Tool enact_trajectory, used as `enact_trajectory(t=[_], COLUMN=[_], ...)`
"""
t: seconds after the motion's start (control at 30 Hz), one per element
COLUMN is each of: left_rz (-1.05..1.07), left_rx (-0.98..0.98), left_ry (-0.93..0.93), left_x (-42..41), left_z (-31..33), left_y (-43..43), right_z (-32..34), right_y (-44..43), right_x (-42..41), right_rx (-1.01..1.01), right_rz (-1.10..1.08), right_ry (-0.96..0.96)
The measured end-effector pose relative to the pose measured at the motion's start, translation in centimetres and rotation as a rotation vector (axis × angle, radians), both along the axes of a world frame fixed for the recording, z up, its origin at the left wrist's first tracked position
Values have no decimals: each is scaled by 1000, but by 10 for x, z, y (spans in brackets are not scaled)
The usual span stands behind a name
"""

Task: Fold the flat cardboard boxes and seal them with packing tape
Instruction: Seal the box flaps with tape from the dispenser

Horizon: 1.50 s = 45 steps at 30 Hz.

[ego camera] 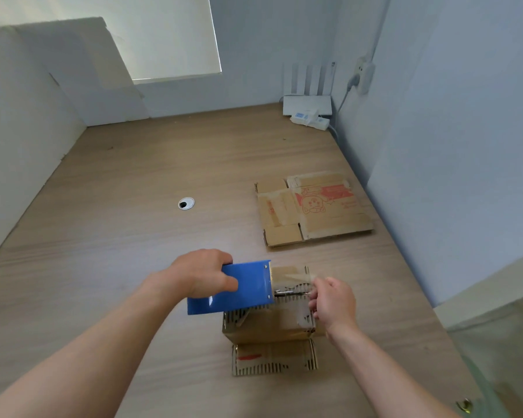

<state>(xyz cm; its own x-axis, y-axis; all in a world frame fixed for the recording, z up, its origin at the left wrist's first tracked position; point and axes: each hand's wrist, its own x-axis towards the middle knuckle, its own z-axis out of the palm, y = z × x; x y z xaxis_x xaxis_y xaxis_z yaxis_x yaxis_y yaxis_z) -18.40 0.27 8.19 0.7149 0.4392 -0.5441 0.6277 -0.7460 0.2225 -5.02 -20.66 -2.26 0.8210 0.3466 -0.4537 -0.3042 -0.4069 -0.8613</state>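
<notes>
Box [269, 325] stood on table [133, 206], near side, front flap lying flat. Left hand [203, 274] gripped blue dispenser [239, 289] over box top. Right hand [334, 303] pinched clear tape [298, 278] stretched from dispenser. Flat box [311, 206] lay farther back, well apart.

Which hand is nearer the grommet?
Left. The left hand, gripping the dispenser, is just nearside of the grommet; the right hand, pinching tape over the box, is farther off to its right.
</notes>
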Motion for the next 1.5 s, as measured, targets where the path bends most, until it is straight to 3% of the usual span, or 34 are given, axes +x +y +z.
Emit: enact_trajectory(t=[0.27, 0.53, 0.7, 0.8, 0.93, 1.07, 1.27, 1.33, 1.4, 1.5], left_rz=[-41, -45, -38, -33, -23, -24, -20, -23, -21, -6], left_rx=[34, 53, 67, 59, 47, 42, 45, 36, 25, 4], left_ry=[122, 163, 153, 153, 154, 160, 161, 165, 170, 165], left_x=[34, 42, 43, 43, 42, 43, 46, 47, 47, 44], left_z=[0, -3, -4, -4, -4, -4, -4, -2, -1, 0], left_y=[-5, -7, -8, -9, -8, -7, -8, -8, -7, -5], right_z=[-7, -27, -10, -11, -11, -11, -17, -14, -9, 7], right_y=[-15, -9, -4, -7, -16, -15, -8, -12, -22, -22], right_x=[-5, 1, -5, -6, -5, -16, -15, -6, 3, 12], right_rx=[-41, -212, -453, -327, -188, -200, -56, -68, -178, -377], right_rz=[-28, 146, 228, 183, 422, 591, 468, 489, 600, 952], right_ry=[50, -21, -291, -422, -593, -338, 52, 98, -92, -568])
